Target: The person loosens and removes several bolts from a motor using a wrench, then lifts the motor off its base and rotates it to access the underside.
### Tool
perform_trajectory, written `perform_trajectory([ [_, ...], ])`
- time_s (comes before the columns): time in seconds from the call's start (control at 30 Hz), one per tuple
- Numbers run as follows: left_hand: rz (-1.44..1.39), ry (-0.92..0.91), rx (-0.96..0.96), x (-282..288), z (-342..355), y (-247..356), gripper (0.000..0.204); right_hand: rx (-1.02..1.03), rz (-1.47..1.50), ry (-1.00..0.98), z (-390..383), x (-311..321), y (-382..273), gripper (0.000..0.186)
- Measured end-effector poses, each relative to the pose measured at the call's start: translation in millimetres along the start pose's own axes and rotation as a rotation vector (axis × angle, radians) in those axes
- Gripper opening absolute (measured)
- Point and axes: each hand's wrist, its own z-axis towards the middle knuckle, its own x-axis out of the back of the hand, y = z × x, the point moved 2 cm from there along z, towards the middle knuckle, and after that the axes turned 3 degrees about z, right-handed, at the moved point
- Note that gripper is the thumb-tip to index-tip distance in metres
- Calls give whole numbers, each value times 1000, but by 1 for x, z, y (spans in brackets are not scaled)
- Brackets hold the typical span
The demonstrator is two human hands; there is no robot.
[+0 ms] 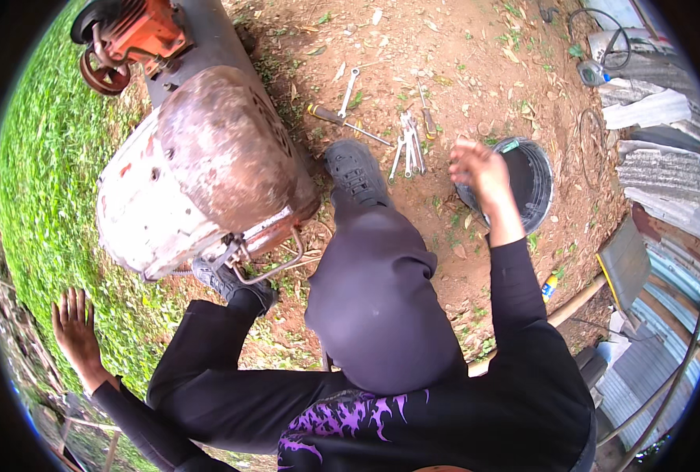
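Observation:
My left hand is out at the far left over the grass, fingers spread, nothing in it. On the right, my right hand hangs above the near-left rim of a black bucket; its fingers are loosely bent and apart, with nothing visible between them. A worn, rusty and whitish metal housing stands in front of my left leg, beside a grey cylindrical tank carrying an orange pump unit. Several wrenches lie on the dirt left of the bucket, with a screwdriver close by.
Another screwdriver and a single wrench lie near my shoe. Corrugated sheets are stacked along the right. A small yellow-and-blue bottle lies near a wooden pole. A bent metal handle sticks out from the housing.

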Motion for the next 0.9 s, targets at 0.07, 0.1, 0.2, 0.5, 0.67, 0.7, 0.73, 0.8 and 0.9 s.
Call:
perform_trajectory([
  [0.07,191,55,-30,42,31,-8,59,-158,-51,-18,11,1,63,25],
  [0.1,215,64,-36,52,45,-26,58,-192,-123,-18,18,2,94,25],
  [0.2,453,-49,160,104,80,-58,54,-285,-474,16,60,23,215,27],
  [0.5,780,-299,-77,-24,14,-74,30,-15,-617,110,90,-22,214,23],
  [0.67,621,-570,46,-74,-23,-155,29,70,-93,-202,56,-79,49,26],
  [0.7,569,-605,46,-82,-27,-172,29,140,-121,-211,44,-87,7,27],
  [0.73,507,-638,31,-90,-29,-189,30,212,-149,-211,31,-94,-36,29],
  [0.8,392,-713,-47,-108,-32,-210,35,321,-151,-208,0,-105,-114,33],
  [0.9,495,-836,-192,-121,-30,-211,46,488,-204,-301,-57,-128,-199,38],
])
